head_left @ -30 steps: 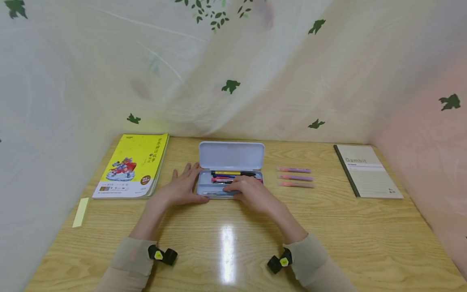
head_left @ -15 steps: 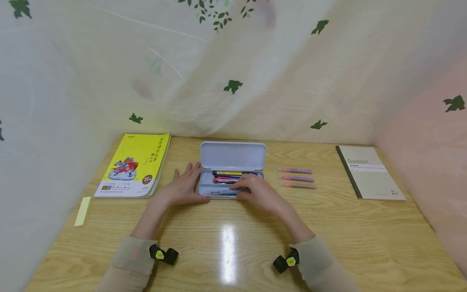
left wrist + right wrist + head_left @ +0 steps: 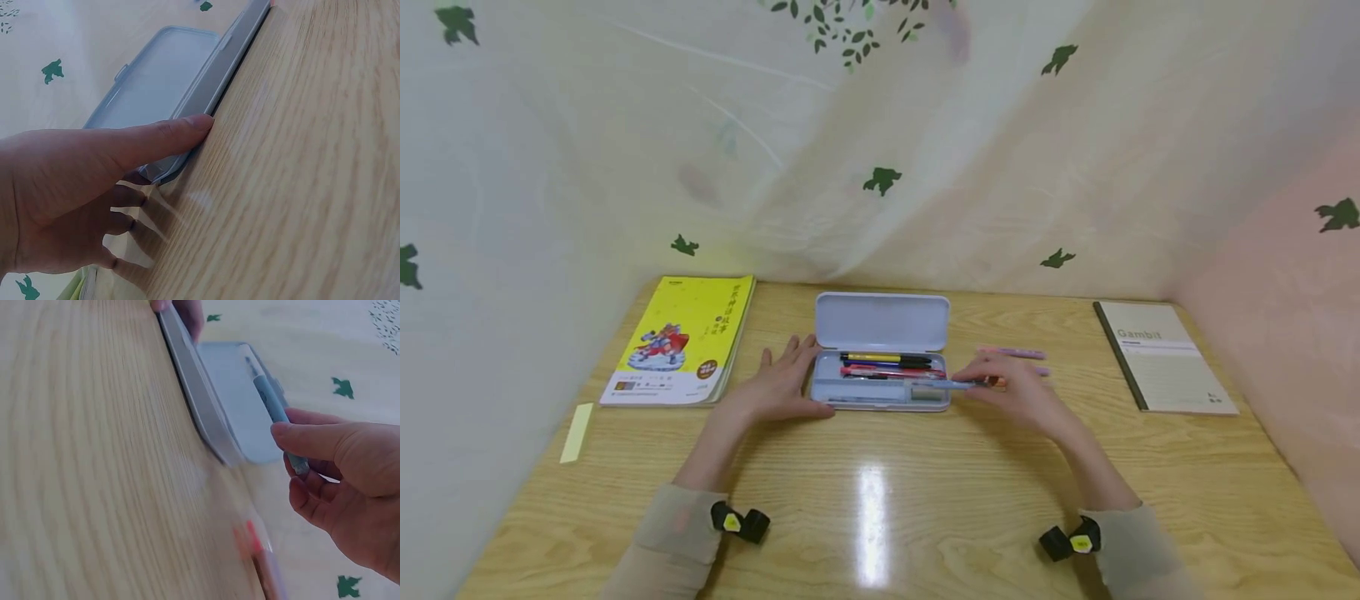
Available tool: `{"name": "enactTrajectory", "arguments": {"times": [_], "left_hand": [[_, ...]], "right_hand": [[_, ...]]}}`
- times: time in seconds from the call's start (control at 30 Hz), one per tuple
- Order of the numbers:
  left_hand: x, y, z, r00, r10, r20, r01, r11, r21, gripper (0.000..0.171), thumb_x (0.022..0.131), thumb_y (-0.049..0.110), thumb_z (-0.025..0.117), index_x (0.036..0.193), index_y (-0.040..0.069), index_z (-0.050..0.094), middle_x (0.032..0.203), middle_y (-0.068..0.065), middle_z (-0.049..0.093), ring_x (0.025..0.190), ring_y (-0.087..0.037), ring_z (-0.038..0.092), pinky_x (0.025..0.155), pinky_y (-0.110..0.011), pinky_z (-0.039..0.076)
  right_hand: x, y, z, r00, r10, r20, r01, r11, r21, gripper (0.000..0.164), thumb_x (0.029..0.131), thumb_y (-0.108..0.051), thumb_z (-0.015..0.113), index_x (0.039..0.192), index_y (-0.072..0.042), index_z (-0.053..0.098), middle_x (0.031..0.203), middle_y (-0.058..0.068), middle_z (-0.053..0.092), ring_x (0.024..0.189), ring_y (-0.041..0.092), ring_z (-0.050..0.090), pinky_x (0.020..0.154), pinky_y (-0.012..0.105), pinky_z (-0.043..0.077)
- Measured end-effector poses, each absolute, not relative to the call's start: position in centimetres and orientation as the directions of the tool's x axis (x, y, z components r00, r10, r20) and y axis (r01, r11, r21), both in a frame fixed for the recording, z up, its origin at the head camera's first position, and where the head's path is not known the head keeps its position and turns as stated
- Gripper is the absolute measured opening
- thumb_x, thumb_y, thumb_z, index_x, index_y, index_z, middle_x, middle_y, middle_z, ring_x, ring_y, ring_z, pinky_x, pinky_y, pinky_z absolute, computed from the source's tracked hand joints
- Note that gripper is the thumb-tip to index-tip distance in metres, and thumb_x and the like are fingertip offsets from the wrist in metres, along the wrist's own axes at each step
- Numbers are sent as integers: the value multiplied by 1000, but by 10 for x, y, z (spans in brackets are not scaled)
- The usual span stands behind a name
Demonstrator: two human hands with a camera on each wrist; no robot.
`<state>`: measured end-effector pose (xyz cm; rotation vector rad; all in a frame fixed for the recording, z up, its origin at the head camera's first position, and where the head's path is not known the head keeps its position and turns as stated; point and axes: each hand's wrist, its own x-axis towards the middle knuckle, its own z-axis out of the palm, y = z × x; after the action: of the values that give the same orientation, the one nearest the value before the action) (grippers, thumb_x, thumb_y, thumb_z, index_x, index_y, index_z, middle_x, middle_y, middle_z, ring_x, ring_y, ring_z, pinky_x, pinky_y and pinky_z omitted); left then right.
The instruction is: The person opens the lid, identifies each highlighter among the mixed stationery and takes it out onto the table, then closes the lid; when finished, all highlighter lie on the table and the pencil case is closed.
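Note:
An open pencil case (image 3: 865,392) in light blue lies on the table, its lid tipped back. My left hand (image 3: 778,383) rests at the case's left end; in the left wrist view its thumb (image 3: 181,128) lies along the front wall, the other fingers spread behind. Just past the right end, my right hand (image 3: 1018,396) pinches a light blue pen (image 3: 270,397) with a clear tip end, held between thumb and fingers. Inside the case are a yellow-and-black pen (image 3: 880,358), a red pen (image 3: 880,372) and other slim items. Part of the case's interior is hidden by the pen.
Pink-and-purple pens (image 3: 1022,353) lie to the right, partly behind my right hand. A yellow book (image 3: 700,321) lies at the left, with a pale yellow strip (image 3: 576,433) near it. The grey notebook (image 3: 1172,358) is at the far right. A fabric curtain (image 3: 880,233) stands behind the table.
My right hand has lifted the light blue pen out of the case's front compartment and moved right with it. The left hand has stayed at the case's left end.

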<state>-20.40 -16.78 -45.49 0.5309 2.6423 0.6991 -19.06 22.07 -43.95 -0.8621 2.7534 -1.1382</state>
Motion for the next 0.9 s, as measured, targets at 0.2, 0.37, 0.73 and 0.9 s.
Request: {"name": "enactTrajectory", "arguments": {"times": [0.2,0.37,0.73,0.9], "left_hand": [[-205,-168,-457,-868,438,-236,268,811,520,105,86,54,77,163,8,22,173,-23,7,160,-48,1,121,-77,-2],[-204,-168,-456,-869,435,-236,267,814,516,105,86,54,77,163,8,22,173,-24,9,160,-48,2,121,-78,-2],[-203,-168,-454,-869,433,-239,271,822,500,106,86,54,76,162,4,21,173,-23,9,160,-48,4,122,-76,-1],[-203,-168,-455,-871,431,-236,271,823,500,106,86,55,76,162,4,21,173,-23,10,160,-47,4,122,-76,-1]], "right_hand": [[-188,256,-440,-835,-501,229,-521,584,-623,28,86,2,77,109,-13,80,132,17,71,115,23,66,70,20,52],[-186,280,-441,-836,-486,254,-534,618,-577,28,86,2,78,108,-15,80,108,6,78,88,-2,58,69,19,51],[-186,315,-441,-852,-459,251,-519,678,-520,29,85,1,79,107,-18,80,95,-7,73,81,-4,58,70,15,50],[-186,316,-442,-857,-460,232,-508,679,-530,26,86,-1,78,106,-18,80,94,-7,73,81,-4,57,70,16,50]]}}
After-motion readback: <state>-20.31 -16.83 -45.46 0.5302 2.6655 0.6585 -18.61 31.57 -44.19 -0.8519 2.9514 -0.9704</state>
